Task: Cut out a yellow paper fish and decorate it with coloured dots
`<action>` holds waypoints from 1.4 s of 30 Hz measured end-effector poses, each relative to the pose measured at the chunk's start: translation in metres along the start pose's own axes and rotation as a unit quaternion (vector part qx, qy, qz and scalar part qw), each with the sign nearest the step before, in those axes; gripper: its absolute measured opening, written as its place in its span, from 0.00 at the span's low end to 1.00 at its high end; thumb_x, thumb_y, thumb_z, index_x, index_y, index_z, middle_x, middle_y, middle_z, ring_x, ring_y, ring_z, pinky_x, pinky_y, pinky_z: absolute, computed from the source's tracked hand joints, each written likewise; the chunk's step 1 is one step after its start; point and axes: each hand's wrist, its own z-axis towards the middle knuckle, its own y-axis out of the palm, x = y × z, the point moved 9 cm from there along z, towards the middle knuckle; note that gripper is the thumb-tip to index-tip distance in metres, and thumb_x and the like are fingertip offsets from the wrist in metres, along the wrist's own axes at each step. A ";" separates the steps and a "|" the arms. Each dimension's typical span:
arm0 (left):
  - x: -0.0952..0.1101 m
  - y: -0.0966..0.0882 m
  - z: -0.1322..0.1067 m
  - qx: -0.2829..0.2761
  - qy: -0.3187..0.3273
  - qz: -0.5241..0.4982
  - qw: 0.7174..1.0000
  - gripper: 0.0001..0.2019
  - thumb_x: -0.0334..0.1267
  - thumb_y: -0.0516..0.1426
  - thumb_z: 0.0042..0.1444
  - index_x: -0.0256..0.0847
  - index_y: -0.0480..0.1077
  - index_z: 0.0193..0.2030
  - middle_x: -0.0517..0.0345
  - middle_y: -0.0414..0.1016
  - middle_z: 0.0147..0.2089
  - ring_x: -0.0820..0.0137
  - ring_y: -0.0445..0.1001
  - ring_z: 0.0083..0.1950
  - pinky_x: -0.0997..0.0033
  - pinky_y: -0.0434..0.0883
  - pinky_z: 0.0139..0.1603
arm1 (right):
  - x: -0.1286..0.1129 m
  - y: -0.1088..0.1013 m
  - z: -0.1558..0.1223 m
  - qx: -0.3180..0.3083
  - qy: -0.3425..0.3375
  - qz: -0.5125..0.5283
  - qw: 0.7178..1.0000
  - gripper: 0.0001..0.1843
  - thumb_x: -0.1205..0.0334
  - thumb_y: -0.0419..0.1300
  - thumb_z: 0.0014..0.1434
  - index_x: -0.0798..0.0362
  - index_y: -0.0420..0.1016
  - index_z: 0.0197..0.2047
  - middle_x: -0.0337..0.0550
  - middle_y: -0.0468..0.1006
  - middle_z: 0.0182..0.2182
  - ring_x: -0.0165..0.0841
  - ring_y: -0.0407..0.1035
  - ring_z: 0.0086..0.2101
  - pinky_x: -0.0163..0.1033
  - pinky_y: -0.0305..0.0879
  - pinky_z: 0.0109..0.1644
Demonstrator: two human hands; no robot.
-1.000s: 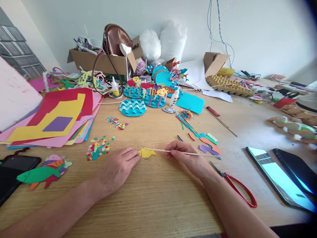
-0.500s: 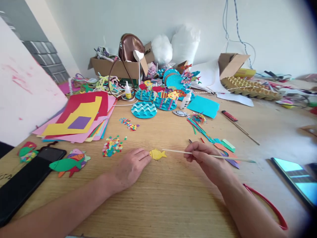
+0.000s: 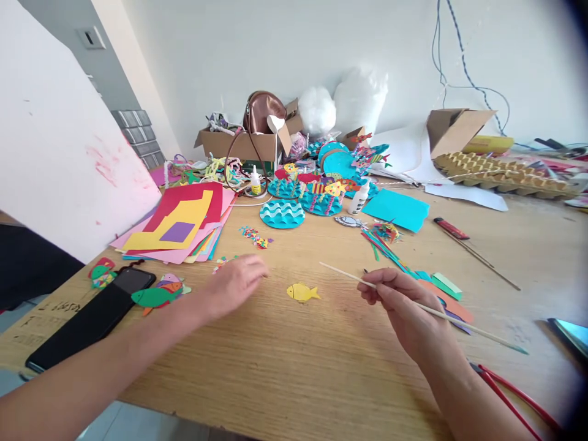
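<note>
A small yellow paper fish lies flat on the wooden table, free of both hands. My right hand pinches a thin wooden stick whose tip points up and left, above and to the right of the fish. My left hand is spread over a heap of coloured paper dots, left of the fish, fingers stretched out and holding nothing.
A stack of coloured paper sheets lies at the left, with a black phone and a green paper fish near the edge. Blue wave discs, glue bottles, cardboard boxes and egg trays crowd the back. Red scissors lie at the right.
My left hand left the yellow fish and moved left onto the paper dots. My right hand lifted the stick off the fish. The camera turned left.
</note>
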 end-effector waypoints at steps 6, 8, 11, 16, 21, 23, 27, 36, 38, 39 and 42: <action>-0.081 -0.006 0.008 -0.105 -0.164 0.037 0.980 0.06 0.29 0.52 0.50 0.37 0.70 0.31 0.59 0.73 0.29 0.72 0.70 0.31 0.76 0.63 0.32 | -0.008 0.002 -0.005 -0.003 -0.036 -0.050 0.998 0.06 0.65 0.56 0.54 0.50 0.73 0.34 0.41 0.73 0.28 0.32 0.67 0.30 0.35 0.64 0.32; -0.086 -0.001 0.012 -0.114 -0.165 0.034 0.979 0.06 0.29 0.51 0.49 0.37 0.70 0.30 0.60 0.73 0.27 0.73 0.69 0.29 0.77 0.62 0.30 | -0.011 0.005 -0.006 -0.013 -0.041 -0.069 0.997 0.06 0.65 0.56 0.54 0.50 0.74 0.34 0.41 0.73 0.28 0.32 0.67 0.30 0.34 0.64 0.32; -0.087 0.008 0.016 -0.127 -0.161 0.028 0.978 0.06 0.30 0.52 0.49 0.37 0.70 0.29 0.60 0.73 0.27 0.73 0.69 0.29 0.78 0.61 0.30 | -0.014 0.005 -0.007 -0.015 -0.048 -0.079 0.996 0.06 0.65 0.55 0.55 0.50 0.73 0.34 0.41 0.73 0.28 0.31 0.67 0.31 0.33 0.65 0.32; -0.083 0.018 0.021 -0.143 -0.149 0.035 0.978 0.04 0.30 0.53 0.46 0.38 0.69 0.27 0.60 0.71 0.26 0.73 0.68 0.29 0.77 0.60 0.29 | -0.016 0.005 -0.007 -0.020 -0.053 -0.090 0.994 0.06 0.66 0.55 0.55 0.50 0.73 0.34 0.40 0.73 0.28 0.31 0.67 0.30 0.32 0.65 0.32; -0.082 0.019 0.025 -0.152 -0.142 0.053 0.977 0.05 0.27 0.52 0.46 0.39 0.66 0.25 0.61 0.69 0.26 0.72 0.66 0.29 0.76 0.59 0.29 | -0.021 0.008 -0.007 -0.028 -0.064 -0.107 0.992 0.06 0.65 0.54 0.56 0.51 0.73 0.34 0.41 0.73 0.28 0.31 0.67 0.30 0.32 0.64 0.31; -0.082 0.021 0.026 -0.158 -0.138 0.057 0.976 0.05 0.27 0.52 0.46 0.39 0.66 0.25 0.61 0.69 0.26 0.72 0.66 0.29 0.76 0.58 0.29 | -0.023 0.008 -0.008 -0.028 -0.067 -0.110 0.991 0.06 0.64 0.55 0.56 0.51 0.73 0.34 0.41 0.73 0.28 0.31 0.67 0.30 0.32 0.65 0.31; -0.084 0.024 0.027 -0.167 -0.134 0.061 0.975 0.05 0.27 0.52 0.45 0.39 0.66 0.24 0.61 0.70 0.26 0.71 0.67 0.30 0.76 0.58 0.29 | -0.024 0.009 -0.008 -0.031 -0.070 -0.112 0.991 0.06 0.65 0.54 0.55 0.51 0.72 0.33 0.40 0.73 0.27 0.30 0.68 0.30 0.31 0.65 0.31; -0.089 0.012 0.026 -0.161 -0.152 0.060 0.973 0.08 0.29 0.51 0.48 0.40 0.70 0.27 0.60 0.74 0.28 0.71 0.70 0.32 0.76 0.59 0.31 | -0.026 0.009 -0.007 -0.038 -0.071 -0.133 0.988 0.06 0.65 0.54 0.56 0.50 0.73 0.33 0.39 0.74 0.27 0.29 0.67 0.30 0.29 0.64 0.31; -0.090 0.010 0.026 -0.158 -0.158 0.056 0.973 0.07 0.30 0.52 0.48 0.40 0.70 0.27 0.60 0.74 0.28 0.71 0.69 0.31 0.76 0.58 0.31 | -0.027 0.010 -0.008 -0.038 -0.071 -0.134 0.988 0.07 0.66 0.54 0.55 0.51 0.73 0.33 0.39 0.74 0.27 0.29 0.67 0.30 0.30 0.64 0.31; -0.091 0.009 0.027 -0.155 -0.162 0.054 0.973 0.06 0.30 0.52 0.48 0.40 0.70 0.26 0.60 0.73 0.27 0.71 0.69 0.31 0.76 0.58 0.30 | -0.027 0.010 -0.008 -0.038 -0.070 -0.135 0.988 0.07 0.66 0.54 0.55 0.51 0.73 0.33 0.39 0.74 0.27 0.29 0.68 0.30 0.30 0.64 0.31; -0.094 0.007 0.027 -0.143 -0.175 0.039 0.973 0.05 0.30 0.52 0.46 0.39 0.68 0.25 0.61 0.71 0.25 0.72 0.67 0.29 0.76 0.57 0.29 | -0.025 0.009 -0.008 -0.034 -0.069 -0.136 0.988 0.07 0.67 0.54 0.55 0.51 0.73 0.33 0.40 0.74 0.27 0.29 0.68 0.29 0.30 0.64 0.30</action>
